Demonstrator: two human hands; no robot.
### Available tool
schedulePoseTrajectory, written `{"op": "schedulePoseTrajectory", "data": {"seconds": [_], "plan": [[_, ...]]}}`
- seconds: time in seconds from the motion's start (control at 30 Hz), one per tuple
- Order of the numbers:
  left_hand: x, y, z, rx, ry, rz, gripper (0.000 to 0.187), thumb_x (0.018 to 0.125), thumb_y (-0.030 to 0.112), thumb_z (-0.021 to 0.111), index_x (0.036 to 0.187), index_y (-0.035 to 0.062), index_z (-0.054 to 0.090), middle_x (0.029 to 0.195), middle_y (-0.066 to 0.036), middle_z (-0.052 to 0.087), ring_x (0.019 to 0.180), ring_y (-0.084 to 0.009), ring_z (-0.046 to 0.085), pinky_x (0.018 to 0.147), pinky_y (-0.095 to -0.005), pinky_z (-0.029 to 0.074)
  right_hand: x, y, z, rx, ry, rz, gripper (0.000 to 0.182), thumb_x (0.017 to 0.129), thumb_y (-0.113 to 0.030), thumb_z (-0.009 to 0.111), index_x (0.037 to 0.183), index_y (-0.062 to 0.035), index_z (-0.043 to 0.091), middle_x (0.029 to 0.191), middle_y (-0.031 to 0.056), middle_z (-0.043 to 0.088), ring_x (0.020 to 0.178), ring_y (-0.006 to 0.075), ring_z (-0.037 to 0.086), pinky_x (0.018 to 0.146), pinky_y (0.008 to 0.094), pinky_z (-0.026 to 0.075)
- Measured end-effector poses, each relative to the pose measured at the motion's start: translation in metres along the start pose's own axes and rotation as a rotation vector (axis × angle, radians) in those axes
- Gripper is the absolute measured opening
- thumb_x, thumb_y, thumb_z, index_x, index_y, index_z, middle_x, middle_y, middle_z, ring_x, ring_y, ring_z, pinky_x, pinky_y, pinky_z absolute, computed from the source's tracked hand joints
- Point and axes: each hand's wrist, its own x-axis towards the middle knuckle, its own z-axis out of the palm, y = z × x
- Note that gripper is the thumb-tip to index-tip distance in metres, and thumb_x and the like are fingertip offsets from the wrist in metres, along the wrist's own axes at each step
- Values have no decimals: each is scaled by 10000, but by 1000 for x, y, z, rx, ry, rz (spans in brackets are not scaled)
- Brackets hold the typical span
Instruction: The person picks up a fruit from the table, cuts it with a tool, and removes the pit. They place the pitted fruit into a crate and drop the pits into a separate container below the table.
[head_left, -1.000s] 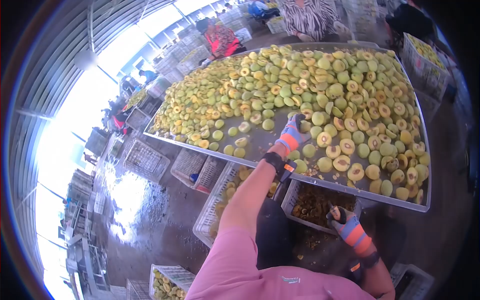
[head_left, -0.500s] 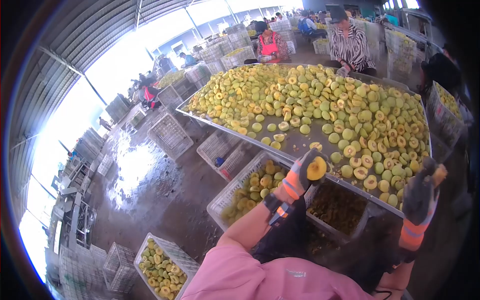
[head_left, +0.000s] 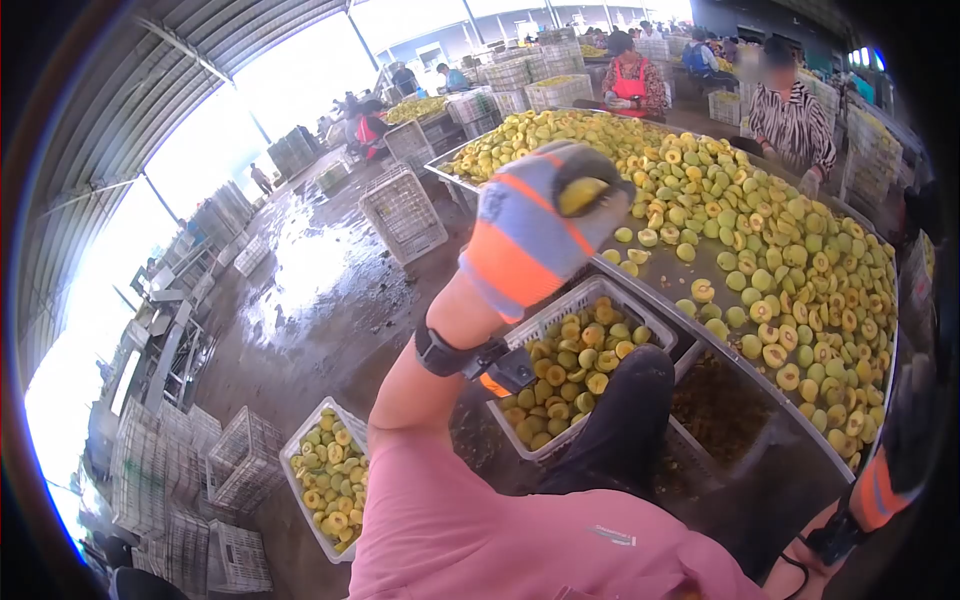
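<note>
Gloved in grey and orange, my left hand (head_left: 545, 220) is raised in front of the metal table's near left part, its fingers wrapped round a yellow-green fruit half (head_left: 582, 196). My right hand (head_left: 905, 435) is low at the far right, beside the table's right edge; its dark-gloved fingers are dim and blurred, and what they hold, if anything, cannot be made out. Cut fruit halves (head_left: 800, 270) lie heaped on the metal table (head_left: 700, 330). Below my left hand, a crate of fruit halves (head_left: 570, 370) stands against the table's near side.
A bin with brown matter (head_left: 725, 405) stands under the table edge, right of my knee. Another fruit crate (head_left: 330, 478) is on the wet floor at lower left, near stacked empty crates (head_left: 240, 460). Two people (head_left: 635, 85) (head_left: 793, 120) work across the table.
My left hand has risen toward the camera and turned, still holding a fruit half. My right hand has moved down and right. The view has shifted, so the table appears farther right.
</note>
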Motion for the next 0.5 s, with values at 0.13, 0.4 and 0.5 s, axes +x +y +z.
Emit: {"op": "schedulePoseTrajectory", "data": {"seconds": [0.13, 0.4, 0.5], "plan": [[21, 29, 10, 463, -428, -8, 249, 784, 237, 642, 943, 48, 670, 871, -114, 683, 800, -277, 660, 727, -357, 510, 18, 48, -25, -434, 128, 206, 243, 909, -147, 504, 1088, -7, 591, 969, 96, 625, 760, 159, 545, 630, 266, 422], [33, 91, 9, 674, -707, 376, 245, 799, 293, 605, 879, 70, 665, 841, -90, 675, 796, -253, 655, 675, -390, 506, -23, 33, -57, -576, 212, 205, 240, 911, -146, 509, 1091, -10, 590, 908, 74, 609, 694, 136, 526, 575, 254, 398], [35, 88, 11, 623, -691, 417, 238, 808, 285, 601, 873, 64, 661, 825, -84, 669, 769, -240, 645, 656, -378, 499, -40, 34, -56, -609, 244, 241, 239, 911, -146, 510, 1092, -11, 589, 884, 66, 604, 670, 127, 518, 555, 250, 389]]}}
